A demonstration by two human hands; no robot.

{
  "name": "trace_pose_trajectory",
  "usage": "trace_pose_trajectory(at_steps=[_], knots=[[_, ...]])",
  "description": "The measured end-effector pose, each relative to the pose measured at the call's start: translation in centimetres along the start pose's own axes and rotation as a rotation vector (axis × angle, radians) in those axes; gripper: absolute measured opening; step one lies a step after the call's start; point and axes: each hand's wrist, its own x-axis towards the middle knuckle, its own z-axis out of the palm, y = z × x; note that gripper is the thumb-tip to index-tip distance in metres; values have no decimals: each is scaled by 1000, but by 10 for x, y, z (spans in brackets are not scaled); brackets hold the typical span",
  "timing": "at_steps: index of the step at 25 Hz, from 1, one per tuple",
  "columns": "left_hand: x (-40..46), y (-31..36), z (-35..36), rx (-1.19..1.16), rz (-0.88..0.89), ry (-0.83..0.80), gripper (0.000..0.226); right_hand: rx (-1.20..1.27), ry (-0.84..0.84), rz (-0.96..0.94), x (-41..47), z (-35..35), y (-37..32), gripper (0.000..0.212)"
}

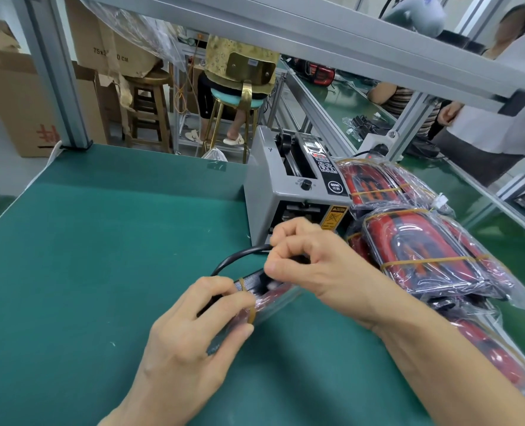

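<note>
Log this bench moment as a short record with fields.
Surface: green mat
Left hand: grips bagged lamp
Right hand: pinches black cable above the lamp
Rubber band: wrapped round the bagged lamp, by the left thumb
Behind hands: grey tape machine
Right of hands: pile of bagged lamps, each with bands round it

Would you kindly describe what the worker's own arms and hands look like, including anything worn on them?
The left hand and the right hand are bare, with no gloves and no rings showing. The left forearm and the right forearm are bare too, with no sleeve, watch or wristband in view down to the picture's edge. The fingernails that show are short and unpainted.
</note>
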Motion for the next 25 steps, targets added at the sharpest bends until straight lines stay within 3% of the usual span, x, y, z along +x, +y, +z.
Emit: trace_pose_trajectory(at_steps=[8, 21, 25], knots=[[-1, -1, 4, -11, 17, 34, 15, -145, -8, 52, -8, 14, 2, 17], [0, 1, 2, -18, 16, 25, 17, -137, 41, 52, -9, 17, 1, 23], [0, 3, 4, 21, 26, 23, 27, -179, 78, 14, -9, 23, 5, 28]])
